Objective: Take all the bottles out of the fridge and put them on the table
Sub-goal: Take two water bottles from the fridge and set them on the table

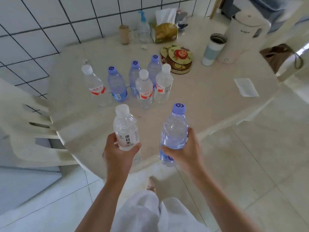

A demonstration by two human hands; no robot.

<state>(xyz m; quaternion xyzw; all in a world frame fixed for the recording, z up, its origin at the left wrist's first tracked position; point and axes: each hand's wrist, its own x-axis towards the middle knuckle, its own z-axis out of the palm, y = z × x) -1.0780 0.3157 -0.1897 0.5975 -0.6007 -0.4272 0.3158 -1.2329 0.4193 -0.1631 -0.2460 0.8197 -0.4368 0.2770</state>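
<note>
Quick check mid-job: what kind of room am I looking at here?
Most likely a home kitchen or dining corner: a round cream table against a white tiled wall, bearing an electric kettle, a tissue box and water bottles.

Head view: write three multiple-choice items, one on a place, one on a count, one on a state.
1. Where does the stack of round coasters lie?
A. on the floor
B. on the table, behind the bottles
C. on the chair

2. How many bottles stand on the table?
A. three
B. six
C. nine

3. What is the right hand doing?
A. hanging idle
B. pressing the table
C. gripping a blue-capped bottle

Key: 1 B, coasters sit beyond the group; 2 B, three white caps and three blue; 3 C, fingers wrap its body.
</note>
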